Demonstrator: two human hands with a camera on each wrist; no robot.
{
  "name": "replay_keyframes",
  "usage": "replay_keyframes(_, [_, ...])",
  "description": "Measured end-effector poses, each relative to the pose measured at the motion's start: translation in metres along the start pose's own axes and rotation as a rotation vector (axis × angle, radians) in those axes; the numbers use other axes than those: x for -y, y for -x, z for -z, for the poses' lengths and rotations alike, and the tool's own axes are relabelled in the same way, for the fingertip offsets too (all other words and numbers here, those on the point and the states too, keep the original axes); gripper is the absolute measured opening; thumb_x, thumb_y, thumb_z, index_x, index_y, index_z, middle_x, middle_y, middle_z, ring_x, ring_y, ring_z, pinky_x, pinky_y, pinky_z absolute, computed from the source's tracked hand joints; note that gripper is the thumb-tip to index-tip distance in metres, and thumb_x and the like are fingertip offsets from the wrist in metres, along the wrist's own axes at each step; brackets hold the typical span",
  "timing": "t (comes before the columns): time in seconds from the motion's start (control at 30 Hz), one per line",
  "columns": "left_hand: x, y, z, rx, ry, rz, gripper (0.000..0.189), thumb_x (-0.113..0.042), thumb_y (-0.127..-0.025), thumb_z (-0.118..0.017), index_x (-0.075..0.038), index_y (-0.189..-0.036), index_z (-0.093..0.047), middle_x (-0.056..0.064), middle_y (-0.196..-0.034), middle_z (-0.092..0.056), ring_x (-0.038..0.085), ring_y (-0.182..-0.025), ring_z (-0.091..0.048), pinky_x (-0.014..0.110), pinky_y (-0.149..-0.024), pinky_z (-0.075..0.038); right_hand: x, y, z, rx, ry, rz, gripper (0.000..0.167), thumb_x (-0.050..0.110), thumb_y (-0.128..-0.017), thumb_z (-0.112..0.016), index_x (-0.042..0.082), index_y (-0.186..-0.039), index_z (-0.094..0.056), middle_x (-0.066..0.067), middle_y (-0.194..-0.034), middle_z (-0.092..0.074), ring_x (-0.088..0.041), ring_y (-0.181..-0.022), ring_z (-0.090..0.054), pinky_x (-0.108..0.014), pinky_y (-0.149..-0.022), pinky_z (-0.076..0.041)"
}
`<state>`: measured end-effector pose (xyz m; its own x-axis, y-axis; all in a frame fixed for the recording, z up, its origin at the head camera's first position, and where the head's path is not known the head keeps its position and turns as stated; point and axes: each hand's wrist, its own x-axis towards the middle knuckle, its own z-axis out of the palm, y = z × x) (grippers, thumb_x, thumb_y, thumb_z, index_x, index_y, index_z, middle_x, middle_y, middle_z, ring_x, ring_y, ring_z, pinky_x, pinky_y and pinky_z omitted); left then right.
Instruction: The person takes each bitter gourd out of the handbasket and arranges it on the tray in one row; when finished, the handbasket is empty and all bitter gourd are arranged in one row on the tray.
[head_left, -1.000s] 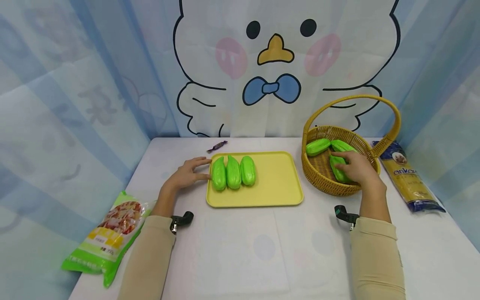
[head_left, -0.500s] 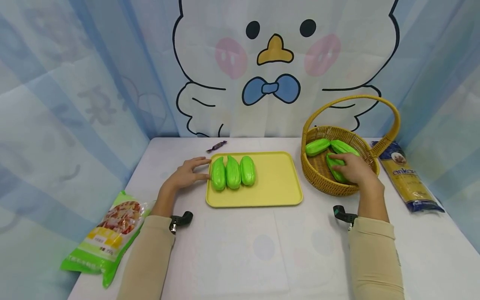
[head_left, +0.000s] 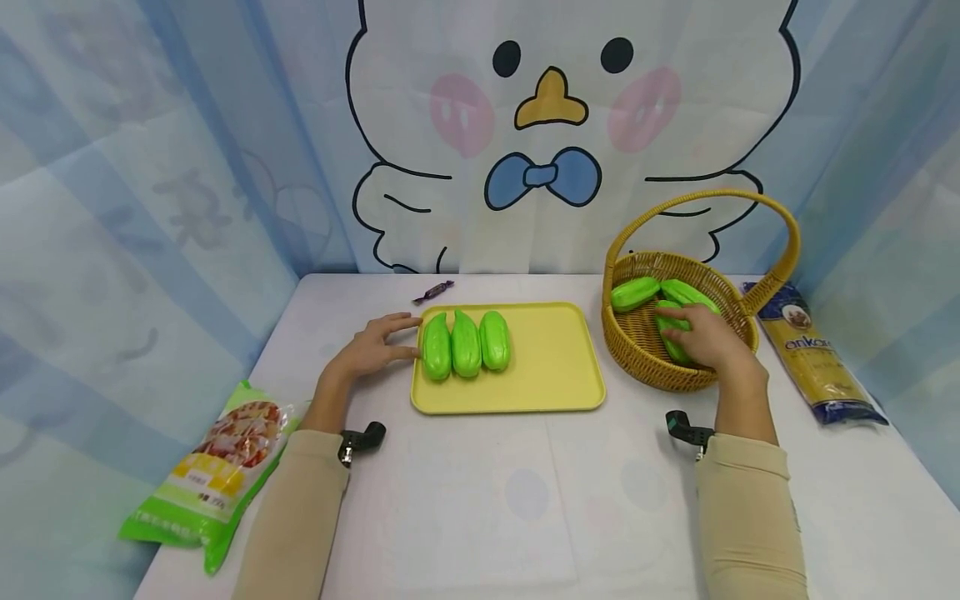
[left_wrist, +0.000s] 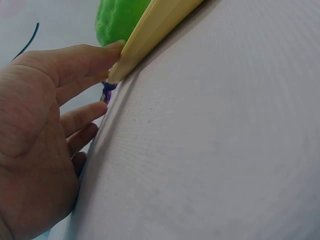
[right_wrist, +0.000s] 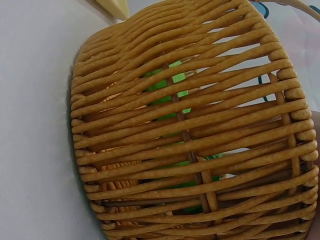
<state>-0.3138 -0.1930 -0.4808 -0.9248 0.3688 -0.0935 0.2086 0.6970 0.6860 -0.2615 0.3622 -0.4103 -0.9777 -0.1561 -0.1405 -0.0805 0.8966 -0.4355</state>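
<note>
On the yellow tray (head_left: pixel 557 358), three green toy cucumbers (head_left: pixel 466 345) stand side by side near the left end. My left hand (head_left: pixel 371 346) touches the tray's left rim with thumb and forefinger spread apart; in the left wrist view the thumb (left_wrist: pixel 102 57) meets the edge. My right hand (head_left: pixel 716 335) reaches into the wicker basket (head_left: pixel 637 354) and grips a green toy cucumber (head_left: pixel 670 323), partly covered by the fingers. Two others, a left cucumber (head_left: pixel 635 295) and a right cucumber (head_left: pixel 686 293), lie farther back inside. The basket wall (right_wrist: pixel 200 130) hides my right fingers in the right wrist view.
The basket's tall handle (head_left: pixel 705 195) arches above my right hand. A pasta bag (head_left: pixel 821 358) lies right of the basket, and a green food bag (head_left: pixel 217 471) lies beside my left forearm. A wrapped candy (head_left: pixel 433 292) sits behind the tray. A curtain hangs at the back.
The cucumber under my right hand has shifted and turned slightly inside the basket as the fingers work on it. My left hand and the tray have kept their places.
</note>
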Motion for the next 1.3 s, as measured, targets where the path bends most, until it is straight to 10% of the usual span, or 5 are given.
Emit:
replay_keyframes(0.53, [-0.004, 0.001, 0.002, -0.003, -0.002, 0.001, 0.069, -0.048, -0.093, -0.072, -0.027, -0.155, -0.051, 0.007, -0.170, -0.033, 0.038, -0.161, -0.017, 0.078, -0.120, -0.003, 0.011, 0.007, 0.009, -0.200, -0.139, -0.048, 0.066, 0.026, -0.104, -0.063, 0.012, -0.162, -0.037, -0.040, -0.163, -0.017, -0.064, -0.143, -0.026, -0.081, -0.109, -0.029])
replay_keyframes(0.9, [-0.001, 0.000, -0.001, 0.002, -0.011, -0.013, 0.070, -0.046, -0.093, -0.073, -0.026, -0.156, -0.051, 0.008, -0.170, -0.033, 0.039, -0.160, -0.019, 0.078, -0.120, -0.008, 0.026, 0.014, 0.012, -0.311, -0.289, 0.062, 0.067, 0.042, -0.097, -0.073, 0.023, -0.157, -0.049, -0.026, -0.160, -0.031, -0.056, -0.132, -0.046, -0.066, -0.096, -0.052])
replay_keyframes(1.3, [-0.001, 0.000, -0.001, -0.002, -0.003, -0.007, 0.069, -0.045, -0.093, -0.074, -0.026, -0.155, -0.051, 0.008, -0.170, -0.033, 0.038, -0.160, -0.018, 0.077, -0.121, -0.007, 0.044, 0.023, 0.022, -0.322, -0.354, 0.152, 0.061, 0.033, -0.096, -0.076, 0.023, -0.152, -0.055, -0.018, -0.159, -0.032, -0.050, -0.133, -0.047, -0.014, -0.076, -0.051])
